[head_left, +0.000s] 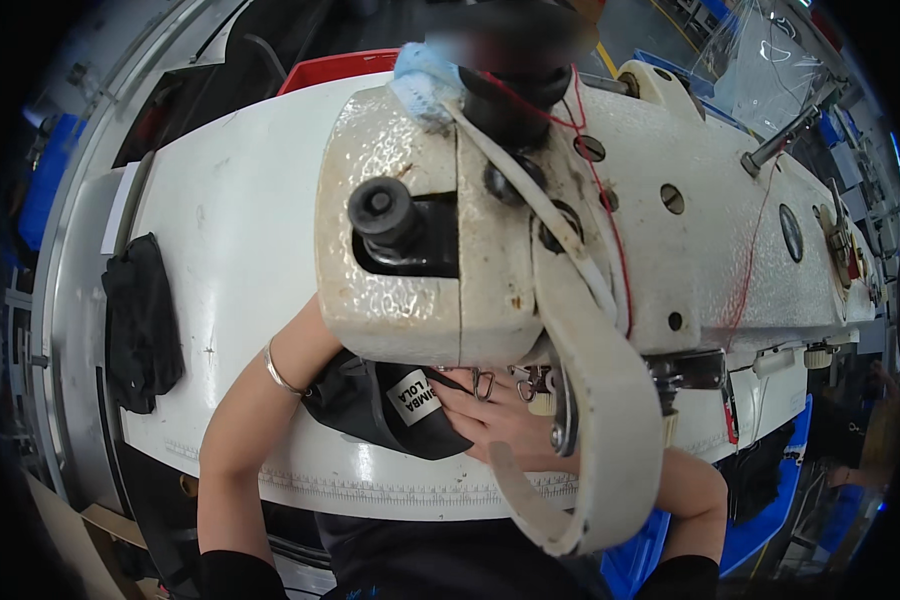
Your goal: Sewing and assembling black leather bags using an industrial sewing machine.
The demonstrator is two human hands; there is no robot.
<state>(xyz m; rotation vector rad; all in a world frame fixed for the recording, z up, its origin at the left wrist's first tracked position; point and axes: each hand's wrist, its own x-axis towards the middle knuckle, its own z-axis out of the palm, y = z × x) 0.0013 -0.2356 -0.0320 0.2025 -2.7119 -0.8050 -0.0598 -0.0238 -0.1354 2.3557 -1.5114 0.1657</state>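
A cream sewing machine head [400,310] fills the middle of the view. Beneath its needle area lies a black cloth piece [440,440] with a white label [413,397] bearing dark print. My right hand [510,430] rests on the right side of this cloth beside the presser area, with its visible fingers stretched out and lying flat. The curved cream guard covers part of that wrist. My left hand [315,335] reaches in from the left, with a silver bangle [278,370] at the wrist. The machine head hides its fingers, and the black cloth lies just below it.
A folded black cloth [143,320] lies at the left of the white table [240,180]. Printed ruler marks run along the near edge. Red thread [615,215] hangs down the machine. A red bin [340,68] stands behind, and a blue bin [770,520] stands at the right.
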